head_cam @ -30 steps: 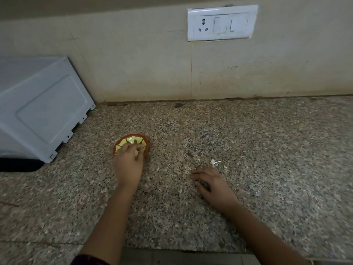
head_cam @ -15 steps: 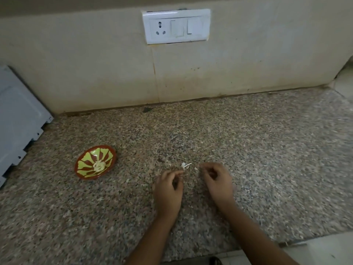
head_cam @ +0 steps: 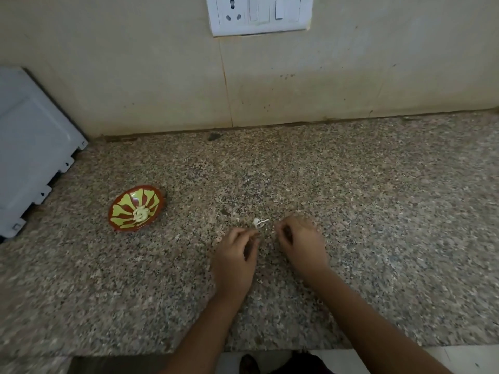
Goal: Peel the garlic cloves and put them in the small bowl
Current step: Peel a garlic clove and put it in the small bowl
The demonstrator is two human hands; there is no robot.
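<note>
— Where is the garlic?
— Pale peeled garlic cloves (head_cam: 141,214) lie in the middle of the small round red-brown bowl with yellow-green petals (head_cam: 118,204). It sits at ten o'clock from the hands, on the speckled brown granite counter (head_cam: 378,211).
— And the hands?
— Side by side. The left hand (head_cam: 235,255) has curled fingers, thumb meeting forefinger. The right hand (head_cam: 301,241) is curled too. Whether either pinches anything, I cannot tell.
— Anything near them?
— A small white scrap of garlic skin (head_cam: 258,222) lies on the stone at twelve o'clock, just beyond the fingertips.
— Elsewhere?
— A pale grey appliance casing (head_cam: 29,147) is at nine o'clock from the bowl, and a white switch plate (head_cam: 259,14) is on the beige wall.
</note>
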